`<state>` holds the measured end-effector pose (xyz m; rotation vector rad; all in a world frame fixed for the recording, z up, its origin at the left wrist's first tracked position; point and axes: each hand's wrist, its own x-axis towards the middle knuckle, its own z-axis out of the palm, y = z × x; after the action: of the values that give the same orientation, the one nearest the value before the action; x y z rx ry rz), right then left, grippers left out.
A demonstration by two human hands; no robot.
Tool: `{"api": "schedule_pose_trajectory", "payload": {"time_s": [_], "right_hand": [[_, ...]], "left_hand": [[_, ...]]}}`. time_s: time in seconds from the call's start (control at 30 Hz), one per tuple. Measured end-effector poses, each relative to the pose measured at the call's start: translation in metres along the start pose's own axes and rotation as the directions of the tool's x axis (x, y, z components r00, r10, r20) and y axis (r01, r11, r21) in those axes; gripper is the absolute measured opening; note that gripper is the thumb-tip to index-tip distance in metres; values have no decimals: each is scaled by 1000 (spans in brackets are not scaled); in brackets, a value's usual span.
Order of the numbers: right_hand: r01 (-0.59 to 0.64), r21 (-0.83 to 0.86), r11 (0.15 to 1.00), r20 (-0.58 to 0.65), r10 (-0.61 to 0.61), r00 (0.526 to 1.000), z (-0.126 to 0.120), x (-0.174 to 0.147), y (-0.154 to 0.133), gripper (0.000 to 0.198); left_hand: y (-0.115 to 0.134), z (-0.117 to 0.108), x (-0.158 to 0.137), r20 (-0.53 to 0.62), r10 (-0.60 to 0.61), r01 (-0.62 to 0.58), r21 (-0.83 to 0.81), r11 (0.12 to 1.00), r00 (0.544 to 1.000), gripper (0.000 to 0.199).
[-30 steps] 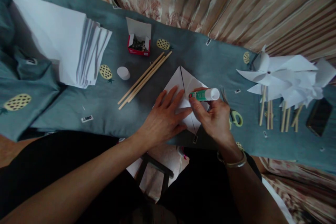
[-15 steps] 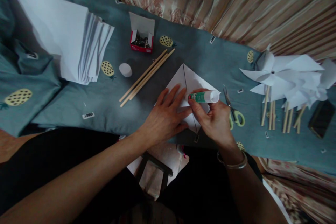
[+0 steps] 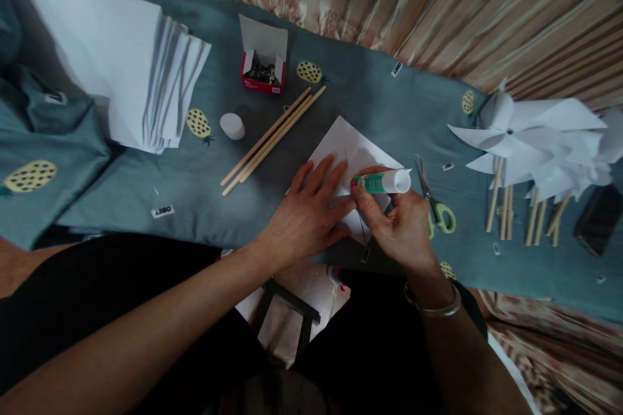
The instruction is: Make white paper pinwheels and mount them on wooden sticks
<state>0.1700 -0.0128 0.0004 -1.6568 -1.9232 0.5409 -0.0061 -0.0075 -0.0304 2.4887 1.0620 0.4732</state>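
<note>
A white square of paper (image 3: 338,136) with slits cut in from its corners lies on the cloth in front of me. My left hand (image 3: 314,207) rests flat across its left part, fingers spread. In my right hand (image 3: 399,220) a green and white glue stick (image 3: 374,182) is gripped sideways, its tip close to the paper's middle; whether the tip touches is hidden by its angle. The glue stick's white cap (image 3: 232,126) stands off to the left. Right of my right hand lie scissors (image 3: 440,213) with light green handles.
Three wooden sticks (image 3: 272,139) lie left of the paper, below an open red box (image 3: 263,74) of small metal pieces. A paper stack (image 3: 126,65) is at left. Several paper pinwheels (image 3: 535,136) on sticks and a dark phone (image 3: 598,220) lie at right.
The glue stick has shifted very slightly to the right. The slit at the paper's top corner, which gaped dark before, now looks closed. My left hand stays in place.
</note>
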Motion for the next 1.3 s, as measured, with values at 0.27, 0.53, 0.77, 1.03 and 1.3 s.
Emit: {"api": "schedule_pose_trajectory", "payload": {"time_s": [0.27, 0.53, 0.77, 1.03, 1.3], "right_hand": [[8, -18, 1000, 2, -8, 1000, -1, -2, 4, 23], [29, -18, 999, 4, -29, 1000, -2, -4, 4, 23], [77, -48, 996, -3, -77, 997, -2, -4, 2, 21], [147, -59, 987, -32, -149, 988, -1, -4, 4, 22], [143, -57, 988, -33, -145, 989, -3, -6, 3, 20]], "left_hand": [[0, 0, 0, 8, -3, 3, 6, 1000, 1000, 44], [0, 0, 0, 1, 2, -2, 4, 1000, 1000, 45], [0, 2, -1, -5, 3, -3, 3, 1000, 1000, 45], [-1, 2, -1, -18, 15, -15, 19, 1000, 1000, 46], [-2, 2, -1, -28, 20, -20, 11, 1000, 999, 44]]}}
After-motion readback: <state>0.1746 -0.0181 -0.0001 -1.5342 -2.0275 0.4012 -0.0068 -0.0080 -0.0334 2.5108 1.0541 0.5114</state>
